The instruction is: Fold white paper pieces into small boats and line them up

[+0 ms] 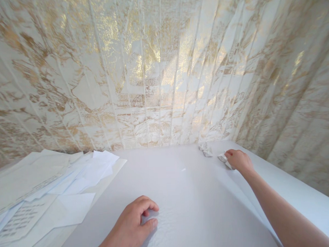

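Toward the back right of the white table, my right hand (240,161) has its fingers pinched together at a small folded paper piece (222,158). Part of that folded paper is covered by the fingers, and another bit of folded paper (229,166) shows just below them. A pair of similar printed folded paper pieces (207,152) sits close by to the left, near the wall. My left hand (132,222) rests at the front middle of the table, thumb and forefinger apart, with nothing between them.
Loose white and printed sheets (77,173) are heaped on the left side. The white tabletop (166,181) runs back to a gold-and-white patterned wall covering (149,84), which also closes off the right side. A tiny white scrap (183,169) lies mid-table.
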A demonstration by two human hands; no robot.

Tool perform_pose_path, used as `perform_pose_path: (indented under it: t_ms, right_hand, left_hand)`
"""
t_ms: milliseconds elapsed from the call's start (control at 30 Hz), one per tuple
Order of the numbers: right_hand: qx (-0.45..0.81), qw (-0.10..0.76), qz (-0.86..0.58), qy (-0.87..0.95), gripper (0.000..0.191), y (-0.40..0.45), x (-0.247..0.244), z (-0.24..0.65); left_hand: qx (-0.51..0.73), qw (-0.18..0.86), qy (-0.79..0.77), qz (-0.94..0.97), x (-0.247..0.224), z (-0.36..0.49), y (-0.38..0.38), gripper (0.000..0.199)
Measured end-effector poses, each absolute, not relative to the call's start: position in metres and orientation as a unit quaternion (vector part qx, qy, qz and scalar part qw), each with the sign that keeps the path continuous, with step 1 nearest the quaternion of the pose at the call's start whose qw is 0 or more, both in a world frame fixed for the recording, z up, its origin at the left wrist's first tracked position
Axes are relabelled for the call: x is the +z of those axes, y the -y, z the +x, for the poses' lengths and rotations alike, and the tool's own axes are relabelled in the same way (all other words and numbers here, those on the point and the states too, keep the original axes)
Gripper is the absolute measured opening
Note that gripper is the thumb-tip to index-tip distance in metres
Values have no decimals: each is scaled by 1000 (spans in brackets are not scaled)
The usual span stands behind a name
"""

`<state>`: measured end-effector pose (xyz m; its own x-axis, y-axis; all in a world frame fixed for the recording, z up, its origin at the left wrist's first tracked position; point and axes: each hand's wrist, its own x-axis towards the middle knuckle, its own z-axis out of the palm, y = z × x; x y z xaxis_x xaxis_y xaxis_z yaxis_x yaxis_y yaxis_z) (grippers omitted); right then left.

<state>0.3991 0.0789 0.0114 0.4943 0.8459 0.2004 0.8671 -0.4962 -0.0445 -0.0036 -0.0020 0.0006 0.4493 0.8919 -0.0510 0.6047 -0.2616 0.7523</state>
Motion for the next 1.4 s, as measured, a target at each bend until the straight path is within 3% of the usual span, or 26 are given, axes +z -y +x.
perform_pose_path:
  t_ms: [400, 1400]
  right_hand:
    - [-16, 18, -857, 516, 24, -84, 11, 389]
    - [-21, 4, -835, 550, 24, -92, 14, 374]
  left_hand:
    - [200, 363, -486, 769, 0, -2, 1, 22]
    - [200, 363, -478, 774, 0, -2, 2, 19]
